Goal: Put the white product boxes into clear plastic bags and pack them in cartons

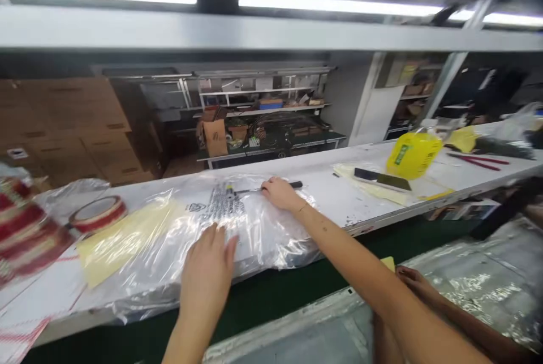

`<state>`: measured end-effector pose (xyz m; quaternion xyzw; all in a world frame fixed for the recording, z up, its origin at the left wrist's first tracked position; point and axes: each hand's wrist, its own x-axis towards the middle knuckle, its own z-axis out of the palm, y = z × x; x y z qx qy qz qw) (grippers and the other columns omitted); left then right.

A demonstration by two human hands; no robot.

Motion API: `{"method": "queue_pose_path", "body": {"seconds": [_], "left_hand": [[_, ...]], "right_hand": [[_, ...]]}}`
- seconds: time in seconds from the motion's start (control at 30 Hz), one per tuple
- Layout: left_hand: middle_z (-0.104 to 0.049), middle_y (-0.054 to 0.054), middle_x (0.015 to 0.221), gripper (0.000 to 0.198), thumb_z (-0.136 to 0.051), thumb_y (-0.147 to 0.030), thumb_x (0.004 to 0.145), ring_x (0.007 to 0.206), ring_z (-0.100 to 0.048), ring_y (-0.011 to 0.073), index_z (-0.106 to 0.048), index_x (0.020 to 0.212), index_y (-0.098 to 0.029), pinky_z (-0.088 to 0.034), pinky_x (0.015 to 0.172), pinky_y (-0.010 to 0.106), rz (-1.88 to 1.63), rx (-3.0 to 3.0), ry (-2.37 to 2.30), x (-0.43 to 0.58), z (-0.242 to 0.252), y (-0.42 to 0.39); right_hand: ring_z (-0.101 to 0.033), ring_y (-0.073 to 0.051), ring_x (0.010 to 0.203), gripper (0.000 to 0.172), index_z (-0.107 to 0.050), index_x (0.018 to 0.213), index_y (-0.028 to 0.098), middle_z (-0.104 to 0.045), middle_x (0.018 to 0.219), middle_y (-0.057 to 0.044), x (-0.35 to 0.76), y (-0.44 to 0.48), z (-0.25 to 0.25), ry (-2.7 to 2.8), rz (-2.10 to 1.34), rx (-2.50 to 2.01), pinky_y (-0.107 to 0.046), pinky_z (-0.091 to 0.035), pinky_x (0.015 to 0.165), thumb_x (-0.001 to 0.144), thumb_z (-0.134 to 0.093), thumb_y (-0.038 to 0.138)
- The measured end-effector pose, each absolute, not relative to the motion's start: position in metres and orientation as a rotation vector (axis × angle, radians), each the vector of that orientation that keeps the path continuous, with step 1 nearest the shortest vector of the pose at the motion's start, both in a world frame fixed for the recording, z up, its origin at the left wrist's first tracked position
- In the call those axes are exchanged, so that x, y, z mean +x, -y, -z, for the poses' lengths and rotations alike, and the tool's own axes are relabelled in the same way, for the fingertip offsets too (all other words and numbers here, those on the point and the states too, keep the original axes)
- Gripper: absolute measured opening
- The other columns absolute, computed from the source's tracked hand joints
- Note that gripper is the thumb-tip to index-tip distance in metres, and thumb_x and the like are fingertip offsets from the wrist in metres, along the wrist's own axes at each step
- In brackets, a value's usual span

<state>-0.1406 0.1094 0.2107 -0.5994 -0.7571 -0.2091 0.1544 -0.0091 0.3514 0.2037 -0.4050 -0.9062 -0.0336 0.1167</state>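
Observation:
A clear plastic bag (258, 234) with black printing is spread over the white bench in front of me. My left hand (207, 265) rests at its near edge, thumb and fingers apart, holding nothing. Across the bag, my right hand (280, 193) has its fingers closed on a slim tool with a black handle (296, 184) and thin metal shaft; its exact kind is unclear. The tool's small head, with a yellow-green spot, lies left of the hand over the print. A yellow sheet (127, 239) lies at the bag's left end, partly covered by the plastic.
Rolls of red-and-clear tape (98, 214) stand on the left. Rightward are a dark phone-like object (382, 179), a yellow container (413, 154) and red-handled pliers (479, 160). Another person's hand (416, 280) is below my right forearm, near a yellow piece. A shelf beam (254, 33) crosses overhead.

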Motion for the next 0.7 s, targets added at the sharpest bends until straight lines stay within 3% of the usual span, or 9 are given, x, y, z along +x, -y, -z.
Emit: {"method": "queue_pose_path", "body": {"seconds": [0.07, 0.13, 0.2, 0.27, 0.5, 0.6, 0.7], "left_hand": [[-0.067, 0.018, 0.128, 0.04, -0.046, -0.039, 0.097, 0.112, -0.065, 0.0337, -0.067, 0.118, -0.011, -0.052, 0.091, 0.043, 0.652, -1.751, 2.356, -0.171, -0.189, -0.126], [-0.073, 0.01, 0.109, 0.032, -0.045, -0.041, 0.096, 0.097, -0.069, 0.0279, -0.069, 0.098, -0.019, -0.051, 0.079, 0.035, 0.707, -1.849, 2.428, -0.184, -0.18, -0.133], [-0.072, 0.005, 0.089, 0.032, -0.042, -0.041, 0.097, 0.084, -0.067, 0.0241, -0.064, 0.081, -0.023, -0.046, 0.07, 0.031, 0.762, -1.856, 2.481, -0.182, -0.185, -0.131], [-0.07, 0.003, 0.082, 0.03, -0.042, -0.039, 0.097, 0.079, -0.065, 0.0226, -0.059, 0.077, -0.023, -0.041, 0.066, 0.03, 0.824, -1.794, 2.526, -0.173, -0.198, -0.128], [-0.066, 0.007, 0.091, 0.027, -0.032, -0.031, 0.104, 0.076, -0.063, 0.0242, -0.049, 0.085, -0.02, -0.029, 0.057, 0.031, 0.434, -1.52, 2.454, -0.16, -0.232, -0.125], [-0.065, 0.008, 0.097, 0.03, -0.027, -0.034, 0.105, 0.077, -0.062, 0.0244, -0.047, 0.088, -0.02, -0.029, 0.056, 0.031, 0.41, -1.388, 2.446, -0.181, -0.245, -0.112], [-0.065, 0.011, 0.103, 0.03, -0.026, -0.036, 0.105, 0.077, -0.06, 0.0252, -0.048, 0.091, -0.02, -0.032, 0.058, 0.032, 0.462, -1.242, 2.468, -0.213, -0.254, -0.088]], "right_hand": [[-0.063, -0.026, 0.108, 0.033, -0.068, 0.119, 0.019, -0.068, 0.117, -0.013, -0.012, -0.351, -0.205, 2.631, 0.091, -1.199, -0.034, -0.045, 0.093, 0.103, -0.042, 0.031], [-0.064, -0.025, 0.107, 0.032, -0.071, 0.114, 0.019, -0.07, 0.115, -0.011, -0.011, -0.351, -0.206, 2.62, 0.059, -1.194, -0.033, -0.045, 0.092, 0.103, -0.043, 0.029], [-0.064, -0.023, 0.108, 0.03, -0.072, 0.111, 0.02, -0.072, 0.114, -0.008, -0.007, -0.352, -0.207, 2.613, 0.013, -1.169, -0.031, -0.044, 0.094, 0.102, -0.044, 0.027], [-0.063, -0.022, 0.112, 0.03, -0.073, 0.109, 0.02, -0.072, 0.118, -0.007, -0.001, -0.355, -0.207, 2.597, -0.039, -1.145, -0.031, -0.043, 0.097, 0.101, -0.045, 0.025], [-0.067, -0.025, 0.11, 0.027, -0.076, 0.111, 0.021, -0.073, 0.119, -0.006, 0.021, -0.387, -0.214, 2.608, -0.272, -1.073, -0.031, -0.05, 0.093, 0.096, -0.054, 0.023], [-0.07, -0.023, 0.104, 0.02, -0.079, 0.105, 0.023, -0.076, 0.113, -0.003, 0.026, -0.397, -0.218, 2.654, -0.344, -0.981, -0.027, -0.052, 0.089, 0.09, -0.065, 0.025], [-0.068, -0.022, 0.107, 0.024, -0.077, 0.111, 0.023, -0.074, 0.118, -0.003, 0.028, -0.398, -0.212, 2.618, -0.329, -0.926, -0.028, -0.051, 0.093, 0.095, -0.06, 0.028]]}}
